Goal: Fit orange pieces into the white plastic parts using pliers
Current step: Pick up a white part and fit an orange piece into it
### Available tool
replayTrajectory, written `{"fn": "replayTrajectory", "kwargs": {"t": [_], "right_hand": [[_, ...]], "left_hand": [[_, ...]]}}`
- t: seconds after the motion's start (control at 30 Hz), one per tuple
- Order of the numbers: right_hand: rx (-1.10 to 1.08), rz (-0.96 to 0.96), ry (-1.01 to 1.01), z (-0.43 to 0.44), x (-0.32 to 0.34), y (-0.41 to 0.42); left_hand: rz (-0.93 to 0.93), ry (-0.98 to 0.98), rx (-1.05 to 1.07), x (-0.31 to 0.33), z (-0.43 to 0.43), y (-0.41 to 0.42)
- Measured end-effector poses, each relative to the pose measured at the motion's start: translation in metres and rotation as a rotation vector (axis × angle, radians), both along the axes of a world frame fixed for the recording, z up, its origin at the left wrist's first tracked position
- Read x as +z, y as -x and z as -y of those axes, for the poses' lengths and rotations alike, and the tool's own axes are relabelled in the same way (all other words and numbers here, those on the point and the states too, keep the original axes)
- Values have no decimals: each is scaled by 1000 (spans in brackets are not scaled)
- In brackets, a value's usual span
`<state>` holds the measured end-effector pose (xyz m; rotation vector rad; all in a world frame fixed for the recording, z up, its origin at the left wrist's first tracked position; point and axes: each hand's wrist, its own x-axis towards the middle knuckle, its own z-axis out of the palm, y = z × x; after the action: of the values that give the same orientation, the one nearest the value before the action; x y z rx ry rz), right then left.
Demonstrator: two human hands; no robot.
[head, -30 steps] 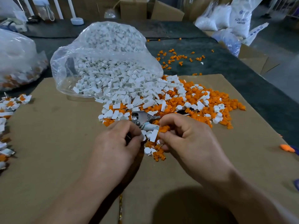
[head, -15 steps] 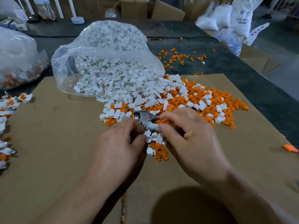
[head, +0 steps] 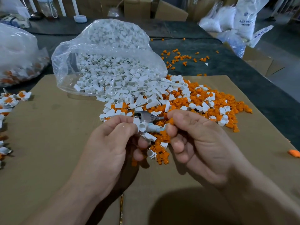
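My left hand (head: pixel 112 143) pinches a white plastic part (head: pixel 141 126) between thumb and fingertips, its round opening facing me. My right hand (head: pixel 199 140) is curled close beside it, thumb and forefinger pinching what looks like a small orange piece (head: pixel 163 132). Just behind both hands the grey pliers (head: pixel 146 116) lie on the mixed pile, jaws pointing right, their pale blue handle partly hidden by the white part. Loose orange pieces (head: pixel 211 101) and white parts (head: pixel 146 95) are heaped on the cardboard (head: pixel 48 143).
A clear bag of white parts (head: pixel 105 62) lies open behind the pile. Fitted white-and-orange parts (head: pixel 9 101) sit at the left edge, with another bag (head: pixel 16 59) behind them. Stray orange pieces (head: pixel 181 57) dot the dark mat. Boxes and sacks stand at the back.
Both hands have lifted a little off the pile and come together. My left hand now shows a white part at its fingertips. The pliers have stayed on the pile.
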<state>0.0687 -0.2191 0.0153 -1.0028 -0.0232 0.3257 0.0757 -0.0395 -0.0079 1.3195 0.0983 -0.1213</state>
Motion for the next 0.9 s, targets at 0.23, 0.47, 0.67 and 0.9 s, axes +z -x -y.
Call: {"fn": "replayTrajectory", "kwargs": {"t": [0.23, 0.47, 0.67, 0.9], "right_hand": [[120, -171, -239, -4, 0, 1], [201, -155, -200, -5, 4, 5], [259, -128, -241, -7, 1, 6], [209, 1, -103, -8, -6, 5]], "left_hand": [[61, 82, -67, 3, 5, 10], [242, -3, -27, -1, 9, 15], [355, -101, 58, -2, 13, 19], [350, -111, 71, -4, 11, 19]]}}
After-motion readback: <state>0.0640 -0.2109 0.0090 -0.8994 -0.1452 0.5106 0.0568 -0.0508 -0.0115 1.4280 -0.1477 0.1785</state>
